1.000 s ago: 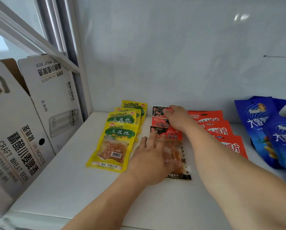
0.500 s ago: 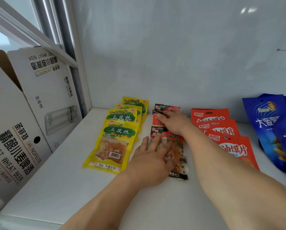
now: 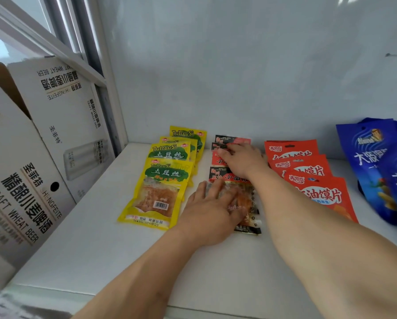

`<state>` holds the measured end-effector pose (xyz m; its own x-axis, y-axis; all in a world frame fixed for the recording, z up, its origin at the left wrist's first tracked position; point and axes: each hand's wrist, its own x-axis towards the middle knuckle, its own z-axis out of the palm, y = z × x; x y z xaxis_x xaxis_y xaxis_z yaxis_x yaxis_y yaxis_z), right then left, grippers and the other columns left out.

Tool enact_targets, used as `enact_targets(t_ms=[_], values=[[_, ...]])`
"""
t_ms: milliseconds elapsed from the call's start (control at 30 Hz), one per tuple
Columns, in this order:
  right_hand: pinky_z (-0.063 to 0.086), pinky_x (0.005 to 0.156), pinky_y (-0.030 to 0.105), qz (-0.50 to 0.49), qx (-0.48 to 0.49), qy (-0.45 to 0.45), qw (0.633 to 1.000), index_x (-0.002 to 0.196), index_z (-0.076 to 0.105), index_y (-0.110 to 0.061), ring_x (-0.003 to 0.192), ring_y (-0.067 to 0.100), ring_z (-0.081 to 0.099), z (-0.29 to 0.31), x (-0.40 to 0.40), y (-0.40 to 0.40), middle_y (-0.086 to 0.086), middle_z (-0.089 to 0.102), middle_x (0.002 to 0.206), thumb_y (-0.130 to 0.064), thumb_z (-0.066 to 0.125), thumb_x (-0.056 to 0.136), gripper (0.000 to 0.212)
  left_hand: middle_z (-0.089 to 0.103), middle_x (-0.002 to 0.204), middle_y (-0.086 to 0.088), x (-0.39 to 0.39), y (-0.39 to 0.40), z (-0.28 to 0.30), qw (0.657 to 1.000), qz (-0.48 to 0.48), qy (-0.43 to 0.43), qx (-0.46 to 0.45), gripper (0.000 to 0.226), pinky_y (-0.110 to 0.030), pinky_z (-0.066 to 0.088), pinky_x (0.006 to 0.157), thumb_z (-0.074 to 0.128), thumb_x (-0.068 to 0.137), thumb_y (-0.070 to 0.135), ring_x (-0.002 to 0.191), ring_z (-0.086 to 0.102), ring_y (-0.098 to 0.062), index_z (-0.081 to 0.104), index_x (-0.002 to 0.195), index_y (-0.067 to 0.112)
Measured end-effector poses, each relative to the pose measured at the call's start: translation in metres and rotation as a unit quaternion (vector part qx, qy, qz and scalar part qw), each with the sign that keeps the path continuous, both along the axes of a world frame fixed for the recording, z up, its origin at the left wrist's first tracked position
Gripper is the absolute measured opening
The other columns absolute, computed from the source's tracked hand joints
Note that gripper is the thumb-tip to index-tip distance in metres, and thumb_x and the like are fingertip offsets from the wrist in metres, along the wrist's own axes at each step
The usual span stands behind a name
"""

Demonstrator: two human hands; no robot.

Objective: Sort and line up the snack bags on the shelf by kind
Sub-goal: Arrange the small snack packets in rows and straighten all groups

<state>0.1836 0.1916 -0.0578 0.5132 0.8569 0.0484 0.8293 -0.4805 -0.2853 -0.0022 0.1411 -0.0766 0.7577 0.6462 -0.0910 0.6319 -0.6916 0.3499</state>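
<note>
Four rows of snack bags lie on the white shelf (image 3: 82,245). Several yellow bags (image 3: 160,192) overlap in a row at the left. Beside them runs a row of black-and-red bags (image 3: 245,201). My left hand (image 3: 212,210) presses flat on the front black-and-red bag. My right hand (image 3: 243,158) rests with straight fingers on the black-and-red bags farther back. Three orange-red bags (image 3: 319,192) overlap to the right. Blue bags (image 3: 374,166) lean at the far right.
White cardboard beer boxes (image 3: 31,171) stand at the shelf's left end. A grey wall (image 3: 238,65) closes the back. The shelf's front edge (image 3: 123,298) runs below my forearms.
My right hand has drawn back slightly from the rearmost black-and-red bag onto the ones in front of it. My left hand stays pressed on the front bag.
</note>
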Motion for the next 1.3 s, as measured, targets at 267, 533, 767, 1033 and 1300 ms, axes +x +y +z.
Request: enact_targets(t_ms=[267,533,767,1033,1300], values=[[0.028,0.114,0.054,-0.007,0.1,-0.013,0.995,0.146,0.044,-0.026,0.144,0.03,0.029,0.023,-0.012,-0.035,0.007,0.038,0.155,-0.061,0.034,0.097,0.061,0.0,0.169,0.006,-0.003,0.002,-0.004,0.998,0.012,-0.041,0.036,0.066,-0.05,0.0,0.123,0.036,0.098,0.062,0.153,-0.01,-0.032,0.016,0.157,0.04],[0.039,0.108,0.045,-0.045,0.15,-0.019,0.987,0.14,0.051,-0.019,0.134,0.027,0.045,0.041,-0.01,-0.127,0.007,0.05,0.145,-0.053,0.045,0.098,0.055,0.005,0.168,0.005,-0.009,-0.006,0.009,0.994,0.029,-0.094,0.056,0.069,-0.045,0.0,0.123,0.036,0.096,0.067,0.154,-0.012,-0.025,0.029,0.155,0.032],[0.039,0.109,0.044,-0.124,0.202,0.009,0.971,0.14,0.051,-0.019,0.134,0.027,0.045,0.026,0.016,-0.195,0.008,0.051,0.143,-0.049,0.051,0.097,0.053,0.021,0.164,-0.002,0.026,-0.052,0.036,0.963,0.01,-0.27,0.021,0.066,-0.033,0.011,0.122,0.054,0.098,0.046,0.153,0.011,-0.02,0.034,0.154,0.018],[0.049,0.098,0.048,-0.143,0.221,0.181,0.948,0.123,0.053,-0.031,0.115,0.021,0.059,-0.011,0.058,-0.215,-0.004,0.063,0.121,-0.073,0.045,0.08,0.061,0.059,0.13,-0.003,0.109,-0.094,0.024,0.911,0.141,-0.31,-0.233,0.055,-0.049,0.05,0.102,0.064,0.085,0.042,0.117,0.059,-0.024,0.048,0.133,0.019],[0.049,0.096,0.05,-0.09,0.198,0.221,0.951,0.131,0.043,-0.039,0.113,0.019,0.062,-0.024,0.073,-0.207,-0.01,0.062,0.124,-0.081,0.034,0.066,0.078,0.063,0.122,-0.002,0.122,-0.098,0.025,0.905,0.177,-0.316,-0.222,0.037,-0.041,0.055,0.09,0.062,0.095,0.026,0.107,0.064,-0.023,0.043,0.126,0.021]])
